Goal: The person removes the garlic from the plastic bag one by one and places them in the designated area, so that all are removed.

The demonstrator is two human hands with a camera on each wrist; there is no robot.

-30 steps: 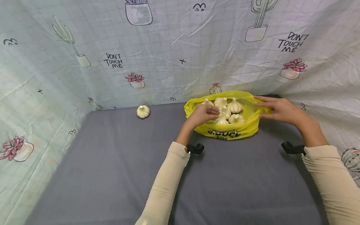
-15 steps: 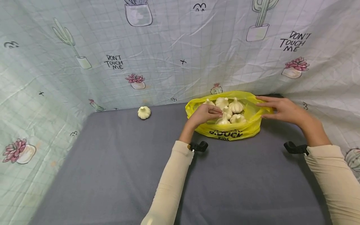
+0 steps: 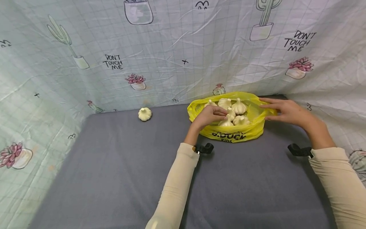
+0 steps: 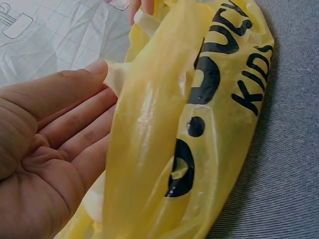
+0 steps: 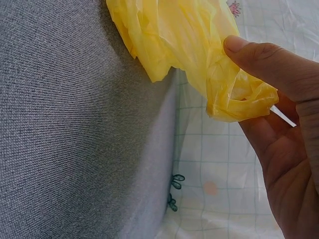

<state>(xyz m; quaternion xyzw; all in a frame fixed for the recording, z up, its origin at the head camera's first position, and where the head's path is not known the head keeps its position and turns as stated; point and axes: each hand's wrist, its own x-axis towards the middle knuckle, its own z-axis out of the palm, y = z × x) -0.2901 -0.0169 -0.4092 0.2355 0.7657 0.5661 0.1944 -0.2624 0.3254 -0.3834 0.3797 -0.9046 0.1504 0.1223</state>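
Note:
A yellow plastic bag [image 3: 237,135] with black print lies open at the back of the grey table, several garlic bulbs [image 3: 239,108] inside it. My left hand [image 3: 207,117] reaches over its left rim. Thumb and fingers pinch the pale stem of a garlic bulb [image 4: 115,75], whose body is mostly hidden behind the bag's wall in the left wrist view. At the bag's right end my right hand [image 3: 288,111] holds the gathered plastic, with the thumb [image 5: 237,44] on the near side and the other fingers behind it.
One single garlic bulb [image 3: 145,114] sits on the table [image 3: 114,165] near the back edge, left of the bag. A printed cloth [image 3: 166,47] hangs behind the table and along its sides.
My left hand has shifted slightly right, its fingertips now at the stem of a front garlic bulb. The right hand keeps its hold on the bag; the view sways slightly.

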